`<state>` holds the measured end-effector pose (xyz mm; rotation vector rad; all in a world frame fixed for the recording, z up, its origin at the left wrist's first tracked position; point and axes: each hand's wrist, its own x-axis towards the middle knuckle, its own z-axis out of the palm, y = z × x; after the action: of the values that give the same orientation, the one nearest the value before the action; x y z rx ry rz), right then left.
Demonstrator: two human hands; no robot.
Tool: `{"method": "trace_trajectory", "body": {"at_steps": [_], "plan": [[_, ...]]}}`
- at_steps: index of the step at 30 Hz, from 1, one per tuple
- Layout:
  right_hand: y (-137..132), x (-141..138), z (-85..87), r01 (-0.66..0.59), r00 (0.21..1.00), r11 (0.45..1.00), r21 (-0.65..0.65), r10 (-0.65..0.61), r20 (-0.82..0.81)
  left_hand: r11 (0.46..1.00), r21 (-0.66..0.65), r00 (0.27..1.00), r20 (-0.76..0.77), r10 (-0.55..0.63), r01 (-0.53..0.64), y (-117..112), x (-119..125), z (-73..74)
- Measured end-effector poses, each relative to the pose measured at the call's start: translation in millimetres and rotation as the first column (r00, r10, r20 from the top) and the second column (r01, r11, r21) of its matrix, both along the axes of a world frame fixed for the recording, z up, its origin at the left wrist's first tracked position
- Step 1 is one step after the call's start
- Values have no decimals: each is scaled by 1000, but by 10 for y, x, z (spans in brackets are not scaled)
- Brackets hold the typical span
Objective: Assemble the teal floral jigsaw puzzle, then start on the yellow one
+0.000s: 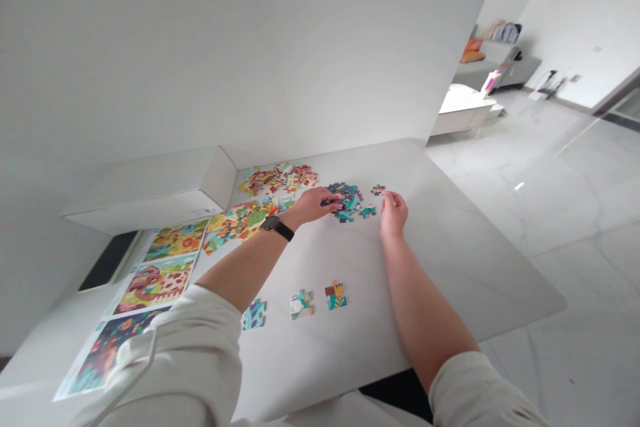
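Puzzle pieces [353,197] in a blue and purple heap toward the far side of a pale table [360,253], between two bare hands. At the heap's left edge, the left hand [315,205], fingers bent and fairly narrow over the pieces; cannot tell whether gripping any or only touching them. Past the heap's right side, the right hand [394,213], thumb and fingertips close together, right against a small multicoloured piece [379,190]; cannot tell whether pinched or lying on the tabletop. Just off the heap, near that hand, a teal piece [369,211]. On the left wrist, a black watch [277,227]; on both arms, pale sleeves [200,353]. Farther left, a reddish heap [283,177] near the wall [320,67] and, in front of it, a yellow and green heap [243,219]. Closer in, between the forearms, three separate pieces in a spaced row: blue spotted piece [254,314], white and teal piece [301,305], brown, yellow and teal piece [336,295]. At far left, three printed pictures [155,283] in a line, partly behind the left sleeve, beside a dark flat slab [109,261] and a white box [213,180].
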<state>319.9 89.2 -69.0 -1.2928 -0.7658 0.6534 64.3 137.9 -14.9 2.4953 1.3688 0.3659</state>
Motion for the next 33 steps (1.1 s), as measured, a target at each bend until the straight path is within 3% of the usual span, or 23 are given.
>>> {"method": "trace_trajectory", "body": {"at_steps": [6,10,13,15,18,20,21,28,30,33], "plan": [[9,-30,-16,45,996,997,-60,-49,-81,985,82,988,-31,152,-149,278,170,59],[2,-30,-14,33,997,995,-93,-39,-63,1000,23,996,-86,13,-11,485,275,3],[-69,-72,16,-33,991,998,-61,41,128,994,-62,990,-104,-99,93,546,295,-26],[-146,-135,46,-187,904,982,-24,182,386,991,-75,985,-121,-121,112,548,252,-19],[-260,-253,71,-401,596,907,-125,362,717,996,-35,984,-154,-87,83,502,111,16],[-303,-307,59,-410,449,879,-243,426,785,1000,-4,987,-156,-28,27,436,-10,35],[-311,-320,45,-386,422,878,-282,440,793,1000,7,989,-147,2,-1,393,-70,41],[-248,-234,-34,-102,538,954,-281,291,792,997,43,995,-78,65,-62,25,-320,21],[-244,-232,-26,-106,528,958,-267,282,801,997,51,997,-58,54,-51,-67,-314,4],[-250,-266,-17,-221,459,945,-240,318,830,994,75,995,-60,78,-73,-167,-260,-34]]}}
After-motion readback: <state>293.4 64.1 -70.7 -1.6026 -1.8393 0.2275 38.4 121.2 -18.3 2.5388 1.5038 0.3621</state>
